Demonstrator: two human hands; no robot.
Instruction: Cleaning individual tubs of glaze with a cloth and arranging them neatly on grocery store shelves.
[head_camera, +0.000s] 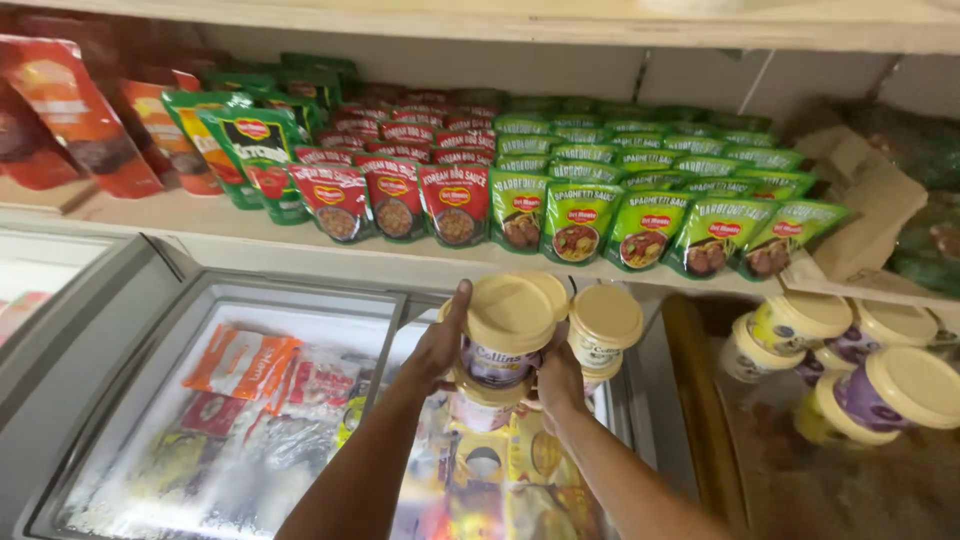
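Note:
Both of my hands hold a cluster of small tubs with cream lids (512, 318) above a chest freezer. My left hand (437, 345) grips the left side of the cluster, thumb up along a lid. My right hand (558, 382) cups it from below and to the right. A further cream-lidded tub (604, 322) sits at the right of the cluster, and more tubs are stacked underneath. My forearms rise from the bottom edge of the picture.
A glass-lidded chest freezer (140, 370) with frozen packets stands below. A wooden shelf (230, 235) carries rows of red pouches (395, 195) and green pouches (650, 225). More tubs (880, 385) lie in a bin at the right. A torn cardboard box (870, 205) rests on the shelf's right end.

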